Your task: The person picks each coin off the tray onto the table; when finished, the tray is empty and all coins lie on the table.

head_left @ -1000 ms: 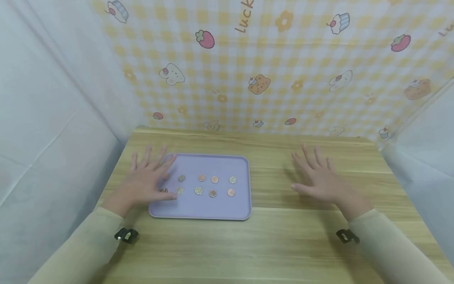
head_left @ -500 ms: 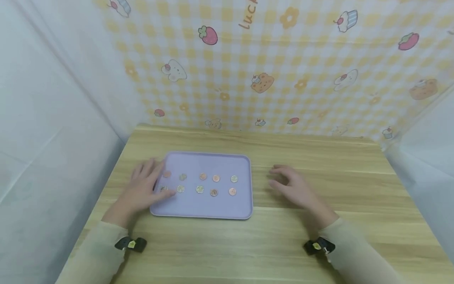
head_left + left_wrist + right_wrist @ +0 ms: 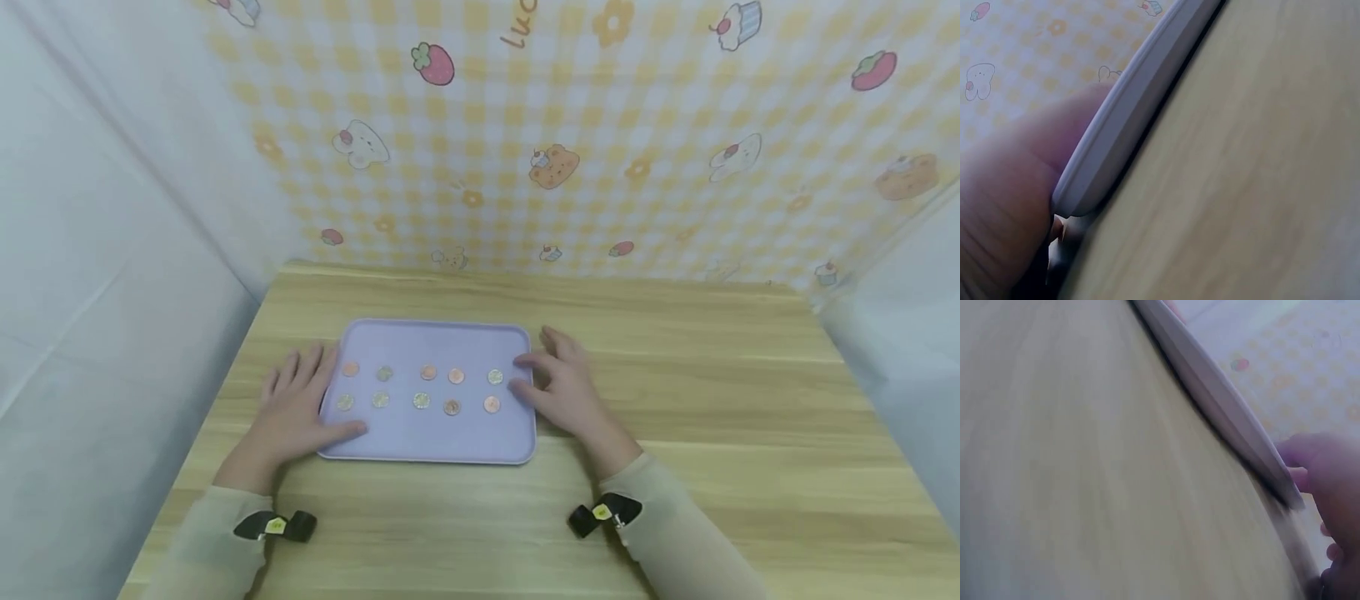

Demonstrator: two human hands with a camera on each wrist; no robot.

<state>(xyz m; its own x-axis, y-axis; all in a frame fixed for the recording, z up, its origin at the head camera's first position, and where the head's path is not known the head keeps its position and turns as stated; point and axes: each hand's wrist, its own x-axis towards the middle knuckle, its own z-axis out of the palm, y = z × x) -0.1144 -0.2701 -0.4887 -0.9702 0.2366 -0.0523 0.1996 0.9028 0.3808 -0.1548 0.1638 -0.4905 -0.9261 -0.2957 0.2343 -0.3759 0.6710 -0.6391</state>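
A shallow lilac tray (image 3: 427,440) lies on the wooden table, with several small coins (image 3: 422,401), coppery and pale gold, spread over it in two rough rows. At its left edge is my left hand (image 3: 288,414), fingers extended outside the rim and thumb reaching over the tray floor. My right hand (image 3: 570,393) is at the right edge, thumb and forefinger over the rim, the other fingers outside. Both wrist views show the tray's side wall (image 3: 1125,119) close to the hand; in the right one, the right hand (image 3: 1335,481) has its lower fingers bent below the rim.
The wooden table (image 3: 712,375) extends to the right of the tray and in front of it. A yellow checked cloth (image 3: 637,108) with cartoon prints hangs behind the table's back edge. White sheets (image 3: 97,250) hang at both sides.
My right hand has come left from over the table to the tray's right edge. The left hand has drawn slightly outward to the left rim, uncovering coins there. The tray stays in place.
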